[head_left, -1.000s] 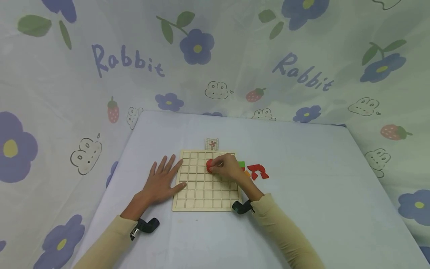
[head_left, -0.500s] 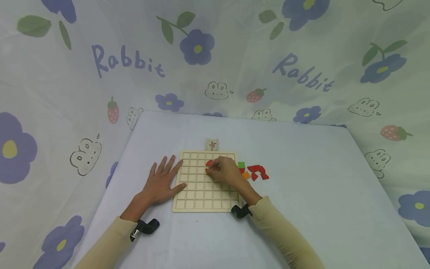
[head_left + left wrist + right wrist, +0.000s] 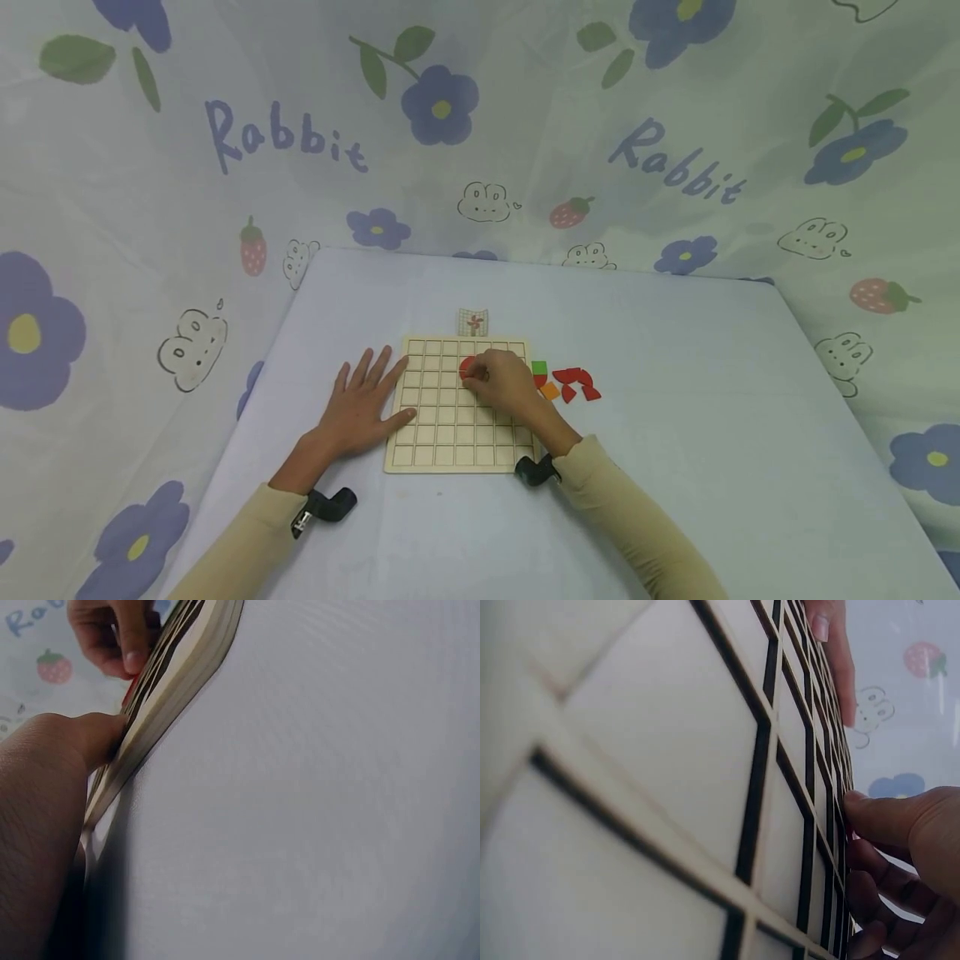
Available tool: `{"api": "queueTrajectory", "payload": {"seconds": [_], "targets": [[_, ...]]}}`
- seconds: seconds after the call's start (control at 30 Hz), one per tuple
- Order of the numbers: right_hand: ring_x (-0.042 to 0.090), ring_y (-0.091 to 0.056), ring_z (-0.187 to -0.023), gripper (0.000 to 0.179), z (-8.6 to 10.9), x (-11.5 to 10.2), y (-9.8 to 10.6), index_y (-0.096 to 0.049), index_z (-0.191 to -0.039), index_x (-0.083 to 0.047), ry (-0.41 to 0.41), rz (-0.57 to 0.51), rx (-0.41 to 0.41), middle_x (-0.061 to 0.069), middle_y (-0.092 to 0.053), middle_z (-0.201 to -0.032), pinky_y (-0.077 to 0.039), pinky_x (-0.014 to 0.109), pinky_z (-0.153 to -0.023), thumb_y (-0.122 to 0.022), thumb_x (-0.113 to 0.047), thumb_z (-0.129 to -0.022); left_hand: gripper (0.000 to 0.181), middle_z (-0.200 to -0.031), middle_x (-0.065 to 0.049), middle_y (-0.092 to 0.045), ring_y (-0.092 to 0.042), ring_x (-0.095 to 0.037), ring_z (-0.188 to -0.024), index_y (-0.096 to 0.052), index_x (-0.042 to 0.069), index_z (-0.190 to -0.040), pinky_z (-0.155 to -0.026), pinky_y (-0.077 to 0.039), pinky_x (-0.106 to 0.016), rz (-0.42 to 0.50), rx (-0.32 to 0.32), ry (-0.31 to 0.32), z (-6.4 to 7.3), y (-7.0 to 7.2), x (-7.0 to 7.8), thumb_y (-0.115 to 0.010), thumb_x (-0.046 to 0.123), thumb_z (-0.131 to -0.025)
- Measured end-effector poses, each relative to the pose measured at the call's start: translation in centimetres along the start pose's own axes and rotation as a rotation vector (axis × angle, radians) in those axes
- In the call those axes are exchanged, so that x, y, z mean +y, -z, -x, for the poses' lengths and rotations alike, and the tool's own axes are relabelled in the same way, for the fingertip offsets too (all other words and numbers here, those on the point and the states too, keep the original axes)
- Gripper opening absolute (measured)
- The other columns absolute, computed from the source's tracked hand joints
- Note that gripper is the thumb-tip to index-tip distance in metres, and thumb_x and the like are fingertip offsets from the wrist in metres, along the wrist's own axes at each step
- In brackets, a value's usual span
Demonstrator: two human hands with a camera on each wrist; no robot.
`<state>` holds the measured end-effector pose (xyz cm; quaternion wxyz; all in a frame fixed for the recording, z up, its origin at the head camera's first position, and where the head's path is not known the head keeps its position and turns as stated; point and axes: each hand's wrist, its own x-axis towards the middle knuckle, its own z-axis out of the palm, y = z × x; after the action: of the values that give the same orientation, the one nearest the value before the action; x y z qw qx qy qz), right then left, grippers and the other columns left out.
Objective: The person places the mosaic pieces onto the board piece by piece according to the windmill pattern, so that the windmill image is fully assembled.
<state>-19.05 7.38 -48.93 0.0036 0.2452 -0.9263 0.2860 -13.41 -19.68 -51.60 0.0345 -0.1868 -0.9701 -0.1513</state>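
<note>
A square wooden grid board (image 3: 445,435) lies on the white table. My left hand (image 3: 357,408) lies spread along its left side, fingers straight, with index fingertip and thumb tip over the edge; in the left wrist view the thumb (image 3: 101,739) touches the rim. Over the board's upper middle, my right hand (image 3: 501,382) has curled fingers and pinches a small red piece (image 3: 466,367) against the cells. Those fingers partly hide the red shape. In the right wrist view, the right thumb (image 3: 881,817) and fingertips are right at the grid surface.
Right of the board lie a green square (image 3: 539,367), an orange square (image 3: 551,391) and several red curved pieces (image 3: 567,377). A small picture card (image 3: 473,322) with a red pinwheel pattern stands behind the board. Patterned cloth (image 3: 420,167) hangs around the table.
My right hand has shifted slightly down and left over the board. A gap between the red parts, visible half a second ago, is closed now. The left hand stays still.
</note>
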Motion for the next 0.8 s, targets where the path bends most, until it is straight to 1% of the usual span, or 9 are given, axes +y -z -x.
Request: {"api": "queueTrajectory", "payload": {"seconds": [0.17,0.27,0.37,0.47,0.57,0.67,0.8], "targets": [[0.006,-0.057,-0.072,0.007,0.1,0.3,0.3,-0.075,-0.086,-0.016,0.024,-0.025,-0.034,-0.008,-0.065,-0.081,-0.048,0.023,-0.063,-0.078,-0.021,-0.087,0.087,-0.161,-0.019,-0.016,-0.007,-0.043,-0.146,-0.027,0.014,-0.157,-0.112,-0.004,-0.064,-0.009,-0.021,0.008,0.0,0.0,0.0,-0.05,0.066,-0.091],[0.007,-0.057,-0.073,0.006,0.3,0.6,0.6,-0.076,-0.088,-0.013,0.053,-0.048,-0.032,-0.007,-0.066,-0.082,-0.049,0.023,-0.065,-0.077,-0.019,-0.087,0.088,-0.162,-0.018,-0.014,-0.005,-0.042,-0.147,-0.026,0.015,-0.157,-0.112,-0.002,-0.064,-0.015,-0.04,0.018,-0.1,0.1,0.0,-0.049,0.067,-0.091],[0.009,-0.058,-0.073,0.006,0.8,0.9,1.1,-0.076,-0.091,-0.01,0.062,-0.061,-0.022,-0.004,-0.067,-0.084,-0.049,0.025,-0.064,-0.076,-0.015,-0.087,0.089,-0.163,-0.016,-0.011,-0.003,-0.041,-0.147,-0.024,0.016,-0.158,-0.113,-0.001,-0.063,-0.029,-0.06,0.029,-0.1,0.2,0.1,-0.047,0.069,-0.09],[0.009,-0.057,-0.072,0.006,1.3,1.4,1.7,-0.076,-0.092,-0.01,0.034,-0.044,-0.014,-0.004,-0.066,-0.084,-0.049,0.026,-0.063,-0.075,-0.014,-0.087,0.09,-0.163,-0.016,-0.01,-0.003,-0.04,-0.147,-0.023,0.015,-0.158,-0.113,0.0,-0.062,-0.033,-0.069,0.036,-0.2,0.1,0.0,-0.046,0.069,-0.091],[0.01,-0.057,-0.072,0.006,1.9,2.0,2.5,-0.076,-0.092,-0.011,-0.015,-0.03,-0.007,-0.005,-0.066,-0.084,-0.049,0.027,-0.063,-0.075,-0.014,-0.086,0.09,-0.163,-0.016,-0.01,-0.002,-0.04,-0.148,-0.022,0.016,-0.158,-0.113,0.0,-0.062,-0.033,-0.073,0.04,-0.2,0.0,0.0,-0.045,0.07,-0.091],[0.01,-0.056,-0.07,0.005,2.6,3.0,3.4,-0.076,-0.09,-0.013,-0.067,-0.014,0.008,-0.007,-0.064,-0.082,-0.048,0.028,-0.061,-0.076,-0.014,-0.085,0.09,-0.163,-0.015,-0.009,-0.001,-0.039,-0.148,-0.021,0.017,-0.158,-0.113,0.001,-0.062,-0.033,-0.077,0.04,-0.2,-0.1,-0.1,-0.045,0.07,-0.091],[0.01,-0.054,-0.066,0.006,3.6,4.5,4.7,-0.075,-0.091,-0.013,-0.115,0.007,0.029,-0.008,-0.061,-0.078,-0.047,0.028,-0.057,-0.077,-0.015,-0.085,0.09,-0.163,-0.014,-0.008,-0.001,-0.039,-0.148,-0.02,0.018,-0.159,-0.113,0.001,-0.062,-0.041,-0.077,0.034,-0.1,-0.2,-0.3,-0.044,0.071,-0.09]]}}
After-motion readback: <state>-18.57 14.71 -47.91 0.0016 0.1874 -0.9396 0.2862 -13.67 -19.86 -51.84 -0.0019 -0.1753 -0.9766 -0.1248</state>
